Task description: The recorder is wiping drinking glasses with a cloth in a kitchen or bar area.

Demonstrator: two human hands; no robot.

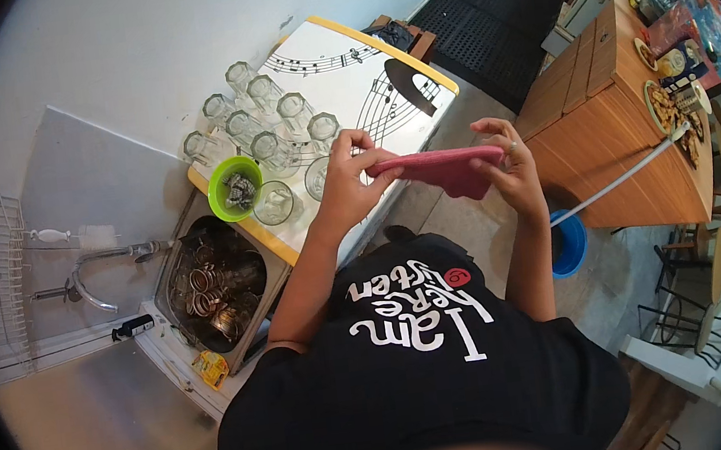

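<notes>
A dark pink cloth (444, 169) is stretched in the air between my two hands, its lower edge hanging loose. My left hand (354, 172) pinches one end between thumb and fingers. The other end is in my right hand (509, 158), which wears a ring. Below and beyond my left hand, a white table (333, 45) with printed music notes and a yellow edge carries several upside-down glasses (265, 92). Closer to the sink, a clear drinking glass (273, 203) stands beside a lime green bowl (222, 197), which holds a checked cloth (240, 191).
At left, a sink (182, 298) full of glassware and metal-coloured items sits under a curved faucet (84, 283). A mop handle (621, 174) rises from a blue bucket (570, 248) and leans on a wooden counter (590, 132). Stools (708, 292) stand at right.
</notes>
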